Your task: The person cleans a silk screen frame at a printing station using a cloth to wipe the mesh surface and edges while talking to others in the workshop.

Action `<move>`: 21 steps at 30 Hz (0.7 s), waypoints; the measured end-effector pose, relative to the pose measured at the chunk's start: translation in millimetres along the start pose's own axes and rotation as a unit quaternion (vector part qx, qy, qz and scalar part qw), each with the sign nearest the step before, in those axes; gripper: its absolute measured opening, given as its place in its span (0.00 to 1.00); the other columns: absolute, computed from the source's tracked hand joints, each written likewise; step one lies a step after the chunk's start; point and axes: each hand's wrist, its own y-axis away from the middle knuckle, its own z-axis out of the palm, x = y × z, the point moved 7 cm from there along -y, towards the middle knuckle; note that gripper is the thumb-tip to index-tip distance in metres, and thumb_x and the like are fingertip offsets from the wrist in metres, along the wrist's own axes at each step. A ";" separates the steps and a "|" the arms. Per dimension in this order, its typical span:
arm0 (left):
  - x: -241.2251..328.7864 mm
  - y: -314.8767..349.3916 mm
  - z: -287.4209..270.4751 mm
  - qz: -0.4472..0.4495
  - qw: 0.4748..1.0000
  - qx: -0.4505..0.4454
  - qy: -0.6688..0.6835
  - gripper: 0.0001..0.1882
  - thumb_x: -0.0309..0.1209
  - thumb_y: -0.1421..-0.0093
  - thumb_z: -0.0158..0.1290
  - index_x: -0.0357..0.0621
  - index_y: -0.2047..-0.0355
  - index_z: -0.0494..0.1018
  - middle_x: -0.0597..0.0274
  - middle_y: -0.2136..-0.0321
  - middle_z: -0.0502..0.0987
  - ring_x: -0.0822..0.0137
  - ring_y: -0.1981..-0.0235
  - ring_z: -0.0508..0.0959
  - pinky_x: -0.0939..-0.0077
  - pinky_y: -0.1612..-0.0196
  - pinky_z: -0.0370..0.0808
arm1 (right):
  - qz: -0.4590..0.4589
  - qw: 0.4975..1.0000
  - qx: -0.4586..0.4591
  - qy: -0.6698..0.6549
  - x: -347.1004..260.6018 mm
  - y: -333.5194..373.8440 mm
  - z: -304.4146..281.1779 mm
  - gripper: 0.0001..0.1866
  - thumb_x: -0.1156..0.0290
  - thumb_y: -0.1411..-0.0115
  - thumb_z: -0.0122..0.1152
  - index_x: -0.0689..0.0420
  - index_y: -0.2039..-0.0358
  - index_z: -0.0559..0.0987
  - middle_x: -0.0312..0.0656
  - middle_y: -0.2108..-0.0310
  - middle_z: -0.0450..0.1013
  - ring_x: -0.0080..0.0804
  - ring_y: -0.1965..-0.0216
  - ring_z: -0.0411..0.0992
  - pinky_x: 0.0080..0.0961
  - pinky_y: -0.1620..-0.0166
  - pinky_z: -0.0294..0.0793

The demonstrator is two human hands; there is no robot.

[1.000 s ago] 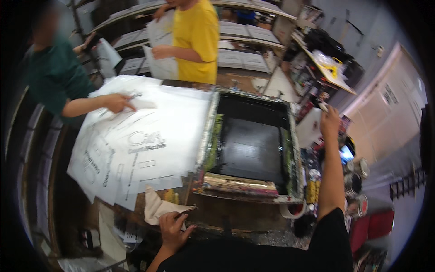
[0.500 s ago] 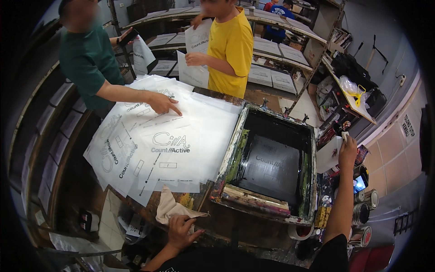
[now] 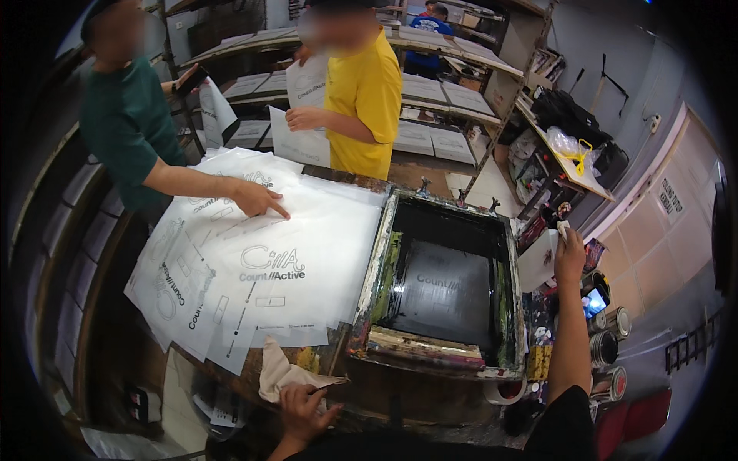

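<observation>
Head view, looking down on a dark brown, paint-stained work table [image 3: 377, 384]. Left hand [image 3: 306, 411] at the near edge: fingers bent over the lower end of a crumpled beige fabric cloth [image 3: 284, 374], thumb spread to the side; cannot tell whether it pinches the cloth or only rests on it. Cloth lies near the table's front edge, just below an overlapping heap of thin white translucent sheets [image 3: 330, 223] with black lettering and outlines. Right hand [image 3: 570, 257] stretched out well to the right, fingers curled closed around a small pale wad [image 3: 563, 227], material too small to tell. Between the arms, just beside the heap, a rectangular, ink-smeared printing frame [image 3: 374, 257], black inside; a long, stained wooden bar [image 3: 423, 346] lies along its near side. White ring-shaped roll [image 3: 503, 393] near the frame's lower right corner; round metal cans [image 3: 605, 349] beyond the right forearm. Across the table, a co-worker in a dark green shirt [image 3: 115, 134] points a finger over the sheets; another in a yellow shirt [image 3: 365, 107] holds printed paper.
</observation>
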 end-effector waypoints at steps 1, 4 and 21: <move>-0.6 -0.7 1.9 0.001 1.000 0.000 0.007 0.23 0.51 0.50 0.69 0.47 0.63 0.82 0.60 0.64 0.75 0.53 0.58 0.74 0.52 0.49 0.64 | 0.005 1.000 0.002 -0.004 2.6 0.7 0.3 0.15 0.73 0.35 0.59 0.61 0.48 0.77 0.56 0.51 0.75 0.60 0.52 0.75 0.45 0.50 0.75; -6.5 8.0 2.8 -0.006 1.000 0.006 0.009 0.24 0.52 0.50 0.69 0.47 0.63 0.82 0.60 0.63 0.75 0.53 0.58 0.74 0.52 0.49 0.64 | 0.027 0.999 -0.012 -0.023 -14.5 0.8 3.8 0.17 0.70 0.34 0.60 0.61 0.47 0.77 0.55 0.49 0.75 0.59 0.50 0.74 0.45 0.49 0.75; 0.6 3.2 6.2 0.003 1.000 0.008 0.013 0.24 0.51 0.47 0.67 0.43 0.63 0.82 0.56 0.61 0.75 0.49 0.55 0.72 0.48 0.46 0.65 | 0.041 0.988 -0.139 0.060 -23.2 -42.0 -16.4 0.40 0.63 0.47 0.74 0.52 0.35 0.67 0.61 0.56 0.77 0.61 0.51 0.77 0.49 0.46 0.76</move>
